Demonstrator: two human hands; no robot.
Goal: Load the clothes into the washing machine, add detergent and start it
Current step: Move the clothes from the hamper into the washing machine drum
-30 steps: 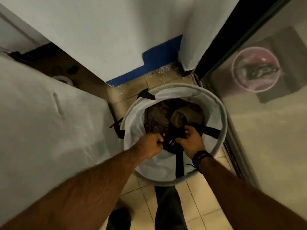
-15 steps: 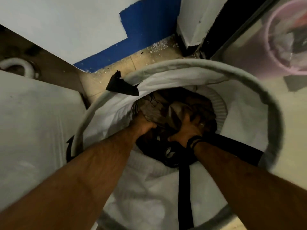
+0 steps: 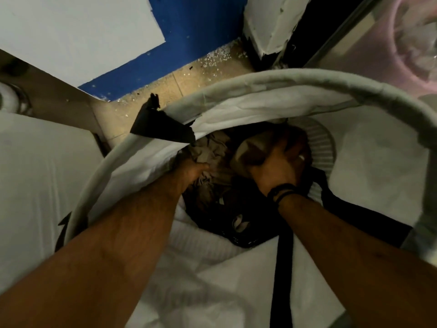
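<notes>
On the tan tiled floor (image 3: 189,79), in a tight corner, stands a round white fabric laundry hamper (image 3: 272,79), its grey-white padded rim arching across the upper right of frame. Both arms reach down into it. Clothes (image 3: 212,150) lie heaped at the hamper's bottom, toward its far side: crumpled beige-brown fabric on top, dark garments under and nearer. Left hand (image 3: 192,170) at the heap's left edge, against the hamper's inner wall, fingers curled into the beige cloth, gripping it. Right hand (image 3: 279,164) at the heap's right side, fingers bent down over a brown garment and clutching it; a ring on one finger, black wristbands (image 3: 282,194) on the wrist. A black strap (image 3: 282,268) runs from the heap down the near inner wall to the bottom edge of frame. A black fabric tab (image 3: 163,126) sticks out at the hamper's far-left rim.

Room: white wall (image 3: 71,31) with a blue painted band (image 3: 189,27) at its base, white flakes scattered on the floor along it. White chipped corner post (image 3: 269,22) top centre. Pink tub (image 3: 416,43) top right, dim and blurred. White flat surface (image 3: 35,174) at the left edge, cannot tell what it is.
</notes>
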